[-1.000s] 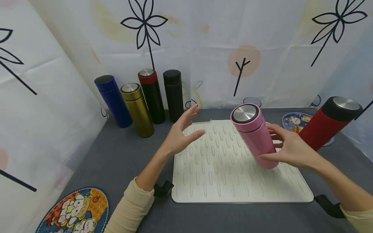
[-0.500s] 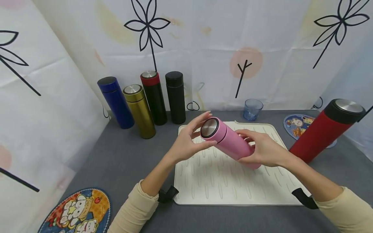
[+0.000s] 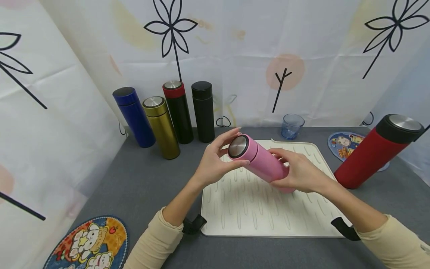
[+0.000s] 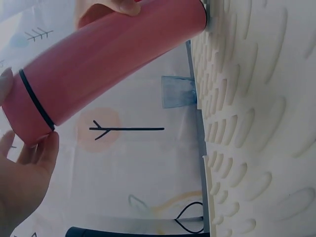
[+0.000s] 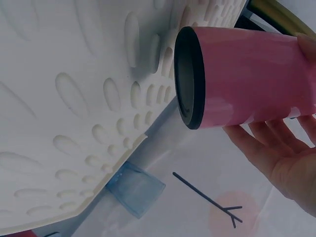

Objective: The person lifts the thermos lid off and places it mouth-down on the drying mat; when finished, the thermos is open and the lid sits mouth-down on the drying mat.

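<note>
A pink thermos flask (image 3: pixel 265 164) with a steel-topped lid is tilted over the white ribbed mat (image 3: pixel 248 209), its lid end toward the left. My left hand (image 3: pixel 216 158) grips the lid, thumb on the near side and fingers round the far side. Around the lower body curls my right hand (image 3: pixel 299 172). In the left wrist view, the left hand (image 4: pixel 29 173) holds the lid (image 4: pixel 29 108) just beyond the dark seam. The flask's black-rimmed base (image 5: pixel 190 79) hangs clear of the mat in the right wrist view, with the right hand (image 5: pixel 281 153) gripping the body.
Blue (image 3: pixel 134 117), gold (image 3: pixel 162 129), black-and-red (image 3: pixel 178 114) and black flasks (image 3: pixel 203 112) stand at the back left. A blue glass (image 3: pixel 291 127) stands behind the mat. A large red flask (image 3: pixel 373 157) and a cartoon coaster (image 3: pixel 342 144) are at right; another cartoon mat (image 3: pixel 90 243) lies front left.
The right hand has brought the pink flask leftward, tipping it over toward the left. The left hand, earlier spread and apart, now grips its lid. In the last half second both shifted slightly left.
</note>
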Demonstrator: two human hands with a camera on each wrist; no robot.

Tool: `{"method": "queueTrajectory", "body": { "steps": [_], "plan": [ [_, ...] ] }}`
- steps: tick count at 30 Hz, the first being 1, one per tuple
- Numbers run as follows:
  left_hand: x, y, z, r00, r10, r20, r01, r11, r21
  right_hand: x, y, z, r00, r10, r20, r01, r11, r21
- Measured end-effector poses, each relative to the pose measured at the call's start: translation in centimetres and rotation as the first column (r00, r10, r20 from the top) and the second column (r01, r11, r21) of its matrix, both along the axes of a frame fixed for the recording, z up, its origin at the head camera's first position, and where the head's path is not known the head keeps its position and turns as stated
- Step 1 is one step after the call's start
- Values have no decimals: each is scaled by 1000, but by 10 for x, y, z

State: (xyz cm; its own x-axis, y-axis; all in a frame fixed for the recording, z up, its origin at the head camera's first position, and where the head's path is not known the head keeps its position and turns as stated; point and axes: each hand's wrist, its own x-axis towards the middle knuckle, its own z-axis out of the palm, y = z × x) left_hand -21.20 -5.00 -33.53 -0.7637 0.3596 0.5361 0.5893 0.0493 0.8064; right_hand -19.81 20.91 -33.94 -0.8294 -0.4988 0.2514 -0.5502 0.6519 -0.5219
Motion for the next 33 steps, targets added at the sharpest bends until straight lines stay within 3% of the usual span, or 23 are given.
{"method": "queueTrajectory", "body": {
  "steps": [4, 7, 9, 12, 16, 20, 23, 28, 33],
  "plan": [
    [0, 2, -2, 991, 135, -16, -136, 987, -84, 3, -6, -2, 991, -70, -116, 72, 997, 17],
    [-2, 1, -3, 989, 149, -18, -150, 978, -142, 5, -9, -5, 973, -128, -192, 133, 991, 12],
    [-5, -1, -3, 995, 99, -5, -98, 983, -156, 6, -10, -6, 967, -143, -209, 149, 989, 9],
    [-9, -7, -2, 998, -48, 44, 53, 991, -120, 5, -9, -7, 974, -122, -190, 126, 992, 11],
    [-13, -15, 0, 969, -234, 74, 238, 970, -43, 4, -8, -6, 986, -75, -151, 79, 997, 22],
    [-15, -18, 2, 959, -279, 44, 281, 959, -42, 5, -7, -4, 989, -61, -138, 67, 997, 37],
    [-14, -16, 2, 971, -240, 21, 240, 969, -54, 5, -7, -4, 986, -70, -149, 76, 996, 36],
    [-9, -13, 4, 993, -114, 5, 114, 989, -91, 6, -9, -5, 980, -100, -174, 106, 994, 21],
    [-5, -12, 6, 999, -9, 32, 13, 991, -135, 9, -13, -4, 974, -133, -185, 138, 990, 12]
  ]
}}
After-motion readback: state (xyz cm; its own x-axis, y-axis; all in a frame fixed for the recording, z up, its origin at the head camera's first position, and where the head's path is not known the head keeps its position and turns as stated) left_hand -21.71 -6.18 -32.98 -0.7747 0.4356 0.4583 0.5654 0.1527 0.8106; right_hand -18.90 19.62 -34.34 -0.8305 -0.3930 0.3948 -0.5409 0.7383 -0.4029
